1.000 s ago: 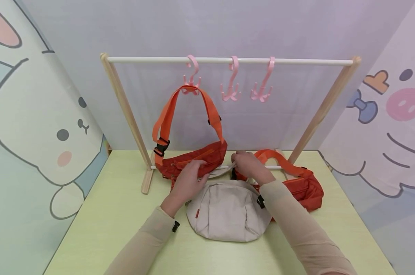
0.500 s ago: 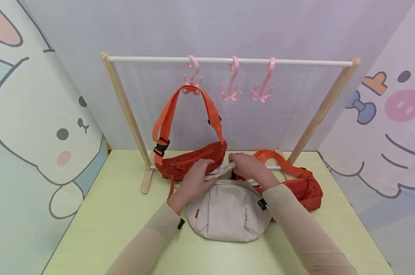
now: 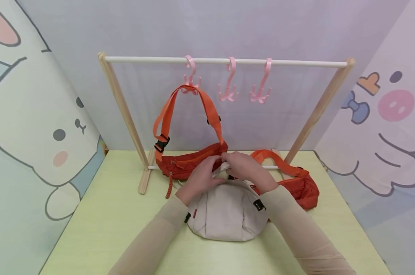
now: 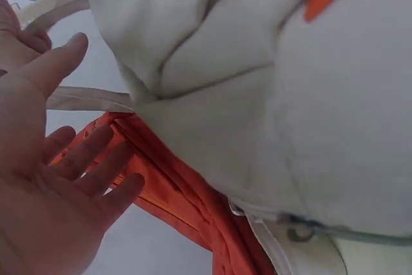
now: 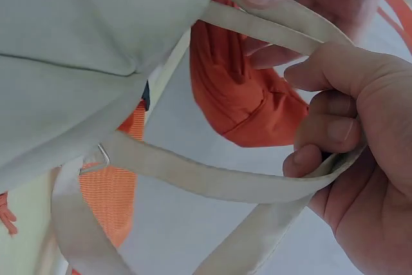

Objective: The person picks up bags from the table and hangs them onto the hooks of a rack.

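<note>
the beige bag (image 3: 226, 215) lies on the pale table (image 3: 107, 225) at the lower middle of the head frame, below both your hands. your right hand (image 3: 243, 165), near the centre, has its fingers curled round the beige strap (image 5: 199, 175); the right wrist view shows that strap looping from your grip at the right of the frame back to a small metal ring (image 5: 103, 158) at the lower left. your left hand (image 3: 202, 175), just left of your right one, has its thumb and fingers spread apart in the left wrist view, not pinching anything; whether it touches the strap you cannot tell. a black buckle (image 3: 259, 205) sits on the right side of the bag.

above and left of centre, a red bag (image 3: 184, 164) hangs by its orange strap (image 3: 212, 112) from the leftmost pink hook (image 3: 191, 74). two more pink hooks (image 3: 260, 86) hang right of it on the white rod (image 3: 142, 60). a second red bag (image 3: 301, 191) lies right of centre, partly behind your right sleeve (image 3: 296, 225).
</note>
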Demonstrator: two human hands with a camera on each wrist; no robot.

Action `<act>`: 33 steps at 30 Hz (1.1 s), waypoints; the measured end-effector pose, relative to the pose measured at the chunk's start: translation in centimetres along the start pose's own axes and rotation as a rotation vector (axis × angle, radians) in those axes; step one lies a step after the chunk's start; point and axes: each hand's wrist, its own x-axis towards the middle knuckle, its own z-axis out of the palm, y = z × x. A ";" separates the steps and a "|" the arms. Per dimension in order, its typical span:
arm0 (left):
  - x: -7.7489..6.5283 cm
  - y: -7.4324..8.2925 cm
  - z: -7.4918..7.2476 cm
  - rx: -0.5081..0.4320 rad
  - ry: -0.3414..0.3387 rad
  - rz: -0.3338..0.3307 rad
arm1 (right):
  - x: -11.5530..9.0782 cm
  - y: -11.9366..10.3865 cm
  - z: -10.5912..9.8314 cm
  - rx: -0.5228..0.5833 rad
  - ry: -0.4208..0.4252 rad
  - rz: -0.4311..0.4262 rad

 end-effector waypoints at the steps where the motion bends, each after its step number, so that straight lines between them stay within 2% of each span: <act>1: 0.1 -0.2 0.0 0.003 -0.004 -0.004 | -0.1 -0.1 -0.1 0.002 0.004 -0.002; 4: 0.1 -0.6 0.0 0.004 -0.019 -0.007 | -0.3 -0.3 -0.3 -0.004 0.020 -0.026; 11: 0.1 -0.7 0.0 0.009 -0.018 0.038 | -0.6 -0.9 -1.1 -0.013 0.045 -0.080; 17: 0.2 -1.0 -0.3 -0.004 -0.010 0.019 | -1.2 -1.2 -2.1 0.013 0.078 -0.096; 25: 0.2 -1.4 -1.1 -0.052 0.033 0.027 | -1.7 -1.2 -3.2 0.050 0.111 -0.100; 33: 0.1 -1.1 -2.2 -0.081 0.085 0.016 | -2.4 -0.9 -5.1 0.148 0.110 -0.042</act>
